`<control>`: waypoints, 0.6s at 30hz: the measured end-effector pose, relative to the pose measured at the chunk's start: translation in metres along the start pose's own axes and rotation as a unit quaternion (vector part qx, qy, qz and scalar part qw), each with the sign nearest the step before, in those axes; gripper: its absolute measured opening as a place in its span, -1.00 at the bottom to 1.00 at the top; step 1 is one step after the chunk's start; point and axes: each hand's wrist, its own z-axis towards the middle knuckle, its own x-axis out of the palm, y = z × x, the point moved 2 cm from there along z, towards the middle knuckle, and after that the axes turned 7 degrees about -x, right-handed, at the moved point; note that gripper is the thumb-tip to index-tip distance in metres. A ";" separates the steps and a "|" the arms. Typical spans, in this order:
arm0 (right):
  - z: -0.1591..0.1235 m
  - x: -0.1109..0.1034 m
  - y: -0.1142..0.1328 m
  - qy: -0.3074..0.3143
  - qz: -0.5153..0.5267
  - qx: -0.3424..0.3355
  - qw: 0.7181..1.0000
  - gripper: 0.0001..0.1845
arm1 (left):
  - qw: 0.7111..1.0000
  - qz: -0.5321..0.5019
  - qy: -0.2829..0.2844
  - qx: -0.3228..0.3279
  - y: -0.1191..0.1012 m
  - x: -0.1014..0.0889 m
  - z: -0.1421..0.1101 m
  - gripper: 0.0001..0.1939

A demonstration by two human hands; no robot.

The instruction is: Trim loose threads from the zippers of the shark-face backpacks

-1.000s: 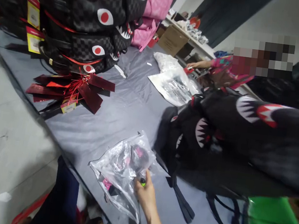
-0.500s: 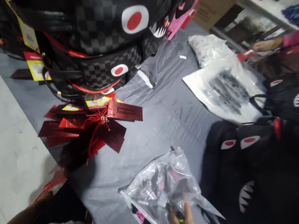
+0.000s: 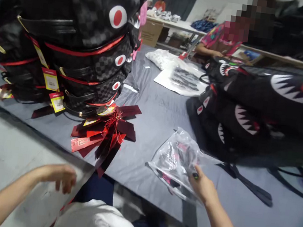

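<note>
Crinkled clear plastic bag (image 3: 167, 156), pink-and-black contents, flat on grey tablecloth (image 3: 155, 112). Right hand (image 3: 202, 185) at its right side, fingers curled round small black-and-green object (image 3: 195, 176). Left hand (image 3: 59, 176) loosely bent, hold unclear. Flat dark-red tags (image 3: 127, 129), checkered bags (image 3: 102, 28) beyond.

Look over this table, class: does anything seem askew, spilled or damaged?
The dark red tags look untidy: they splay around red cords beside the stacked checkered bags, and one appears to overhang the table. The clear plastic bag at the right hand is creased, but nothing looks spilled or damaged.
</note>
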 end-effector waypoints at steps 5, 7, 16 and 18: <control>-0.027 0.009 0.033 -0.023 0.006 -0.035 0.999 -0.39 | 0.884 0.033 -0.388 0.258 -0.106 -0.066 0.001 -0.59; -0.034 0.011 0.038 -0.031 0.009 -0.045 0.998 -0.40 | 0.833 0.045 -0.479 0.272 -0.147 -0.077 0.024 -0.60; -0.055 0.013 0.060 -0.058 0.064 -0.029 0.996 -0.37 | 0.774 0.086 -0.569 0.263 -0.188 -0.085 0.084 -0.91; -0.054 0.010 0.077 -0.062 0.053 -0.044 0.996 -0.39 | 0.761 0.069 -0.585 0.272 -0.186 -0.089 0.078 -0.87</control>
